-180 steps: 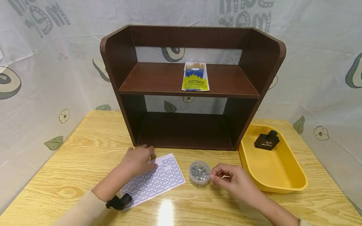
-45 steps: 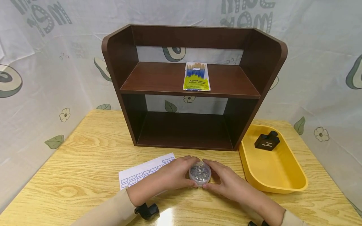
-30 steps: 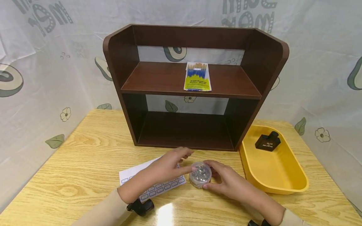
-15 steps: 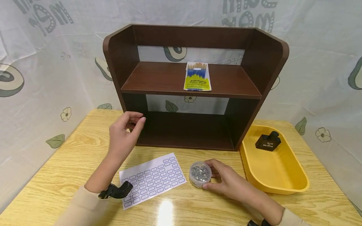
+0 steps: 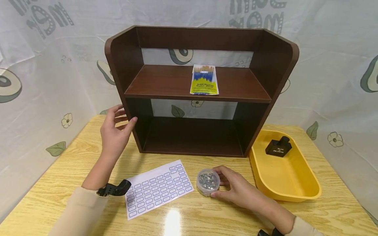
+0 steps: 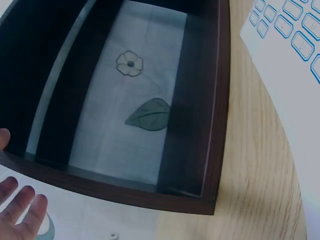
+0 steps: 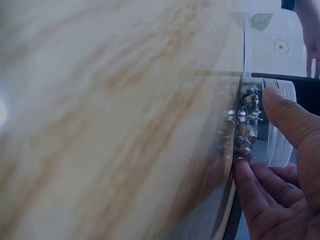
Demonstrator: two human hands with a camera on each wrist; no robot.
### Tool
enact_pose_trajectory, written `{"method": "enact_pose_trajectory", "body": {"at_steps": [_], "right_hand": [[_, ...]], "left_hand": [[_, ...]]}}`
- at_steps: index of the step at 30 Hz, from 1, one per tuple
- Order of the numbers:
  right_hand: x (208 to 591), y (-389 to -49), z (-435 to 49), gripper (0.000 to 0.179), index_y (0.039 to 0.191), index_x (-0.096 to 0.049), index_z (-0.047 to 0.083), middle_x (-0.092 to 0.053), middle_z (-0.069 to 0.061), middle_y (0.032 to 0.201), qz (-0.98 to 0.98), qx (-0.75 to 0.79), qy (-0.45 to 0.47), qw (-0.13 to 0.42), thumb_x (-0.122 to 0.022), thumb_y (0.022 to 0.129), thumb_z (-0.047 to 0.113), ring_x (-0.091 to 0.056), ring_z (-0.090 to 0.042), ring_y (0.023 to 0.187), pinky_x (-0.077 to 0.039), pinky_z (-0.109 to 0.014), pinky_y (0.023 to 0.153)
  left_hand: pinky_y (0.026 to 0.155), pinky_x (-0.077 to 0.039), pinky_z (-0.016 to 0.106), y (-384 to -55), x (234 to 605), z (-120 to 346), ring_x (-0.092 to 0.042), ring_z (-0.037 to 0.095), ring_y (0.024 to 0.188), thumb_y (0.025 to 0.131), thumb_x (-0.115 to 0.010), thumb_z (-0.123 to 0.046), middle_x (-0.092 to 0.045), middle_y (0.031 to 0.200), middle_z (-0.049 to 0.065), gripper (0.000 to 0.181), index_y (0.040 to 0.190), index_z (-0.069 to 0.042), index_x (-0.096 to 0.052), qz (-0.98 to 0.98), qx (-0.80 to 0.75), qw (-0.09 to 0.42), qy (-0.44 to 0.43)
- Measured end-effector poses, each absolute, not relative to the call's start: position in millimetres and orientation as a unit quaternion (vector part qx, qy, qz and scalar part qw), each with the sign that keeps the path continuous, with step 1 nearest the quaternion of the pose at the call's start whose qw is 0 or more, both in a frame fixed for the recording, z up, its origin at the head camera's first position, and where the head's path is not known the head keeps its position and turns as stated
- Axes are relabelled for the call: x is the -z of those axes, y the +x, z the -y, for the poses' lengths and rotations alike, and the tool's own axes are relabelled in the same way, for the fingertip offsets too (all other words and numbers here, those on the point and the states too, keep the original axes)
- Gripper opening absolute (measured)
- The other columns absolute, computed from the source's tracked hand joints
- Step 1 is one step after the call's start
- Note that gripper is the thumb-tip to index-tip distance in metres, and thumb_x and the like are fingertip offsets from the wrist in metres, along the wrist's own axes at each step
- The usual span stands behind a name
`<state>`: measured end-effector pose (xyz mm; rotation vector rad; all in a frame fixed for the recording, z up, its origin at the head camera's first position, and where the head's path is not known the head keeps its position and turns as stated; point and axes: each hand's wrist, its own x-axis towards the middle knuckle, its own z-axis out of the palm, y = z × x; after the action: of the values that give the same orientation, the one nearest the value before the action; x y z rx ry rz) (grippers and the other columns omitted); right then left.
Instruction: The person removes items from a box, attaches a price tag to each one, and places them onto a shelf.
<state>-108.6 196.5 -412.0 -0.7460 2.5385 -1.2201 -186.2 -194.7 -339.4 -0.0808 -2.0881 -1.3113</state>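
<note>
My right hand point(image 5: 236, 188) grips a round clear plastic jar point(image 5: 208, 181) from its right side, thumb at the front. Small shiny silver metal pieces point(image 7: 247, 117) show through its wall in the right wrist view, and the jar stands on the table. Blue lines show on its side beside my thumb. My left hand point(image 5: 115, 134) is at the left side panel of a dark brown shelf point(image 5: 195, 136), thumb in front of the panel edge and spread fingers on the outer side. A white sheet of blue-framed labels point(image 5: 159, 188) lies below it, left of the jar.
A pack of artist brushes point(image 5: 204, 80) with a small label leans on the upper shelf board. At the right, a yellow tray point(image 5: 283, 180) holds a black bottle point(image 5: 279, 147). A printed white cloth point(image 5: 330, 65) hangs behind the wooden table point(image 5: 85, 147).
Both hands were around the jar. My left hand has let go of it and moved left and away to the shelf's left panel. My right hand keeps its grip; the jar has stayed put.
</note>
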Motion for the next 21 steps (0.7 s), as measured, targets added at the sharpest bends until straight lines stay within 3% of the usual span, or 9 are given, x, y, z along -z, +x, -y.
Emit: {"method": "enact_pose_trajectory", "body": {"at_steps": [5,11,17,21], "right_hand": [[410,-109,-196,0.064,0.138,-0.055,0.008,-0.065,-0.011,0.135,-0.866,0.416,-0.254,0.115,-0.085,0.088,0.035,-0.069,-0.028,0.122,-0.061,-0.031,0.096],[409,-111,-191,0.063,0.139,-0.055,0.009,-0.066,-0.009,0.134,-0.868,0.412,-0.257,0.109,-0.085,0.089,0.033,-0.070,-0.026,0.121,-0.060,-0.031,0.098],[402,-123,-174,0.065,0.141,-0.054,0.008,-0.065,-0.009,0.136,-0.878,0.392,-0.262,0.082,-0.085,0.088,0.030,-0.068,-0.026,0.124,-0.060,-0.033,0.099],[396,-134,-156,0.065,0.142,-0.054,0.010,-0.065,-0.006,0.138,-0.878,0.394,-0.259,0.077,-0.086,0.088,0.028,-0.066,-0.022,0.124,-0.060,-0.035,0.100]], "left_hand": [[0.077,-0.050,0.004,-192,342,194,-0.070,0.031,0.108,0.096,-0.074,-0.012,-0.071,0.128,0.016,0.051,0.145,-0.016,-0.060,0.810,0.492,0.317,-0.036],[0.072,-0.051,0.003,-198,346,193,-0.068,0.019,0.095,0.097,-0.071,-0.008,-0.074,0.120,0.017,0.045,0.141,-0.013,-0.063,0.814,0.479,0.325,-0.045],[0.070,-0.050,0.002,-197,345,191,-0.071,0.032,0.098,0.097,-0.070,-0.007,-0.073,0.118,0.020,0.042,0.139,-0.011,-0.064,0.809,0.491,0.321,-0.045],[0.070,-0.050,0.002,-196,344,190,-0.070,0.018,0.092,0.097,-0.069,-0.006,-0.074,0.116,0.019,0.039,0.136,-0.011,-0.066,0.806,0.493,0.325,-0.038]]}}
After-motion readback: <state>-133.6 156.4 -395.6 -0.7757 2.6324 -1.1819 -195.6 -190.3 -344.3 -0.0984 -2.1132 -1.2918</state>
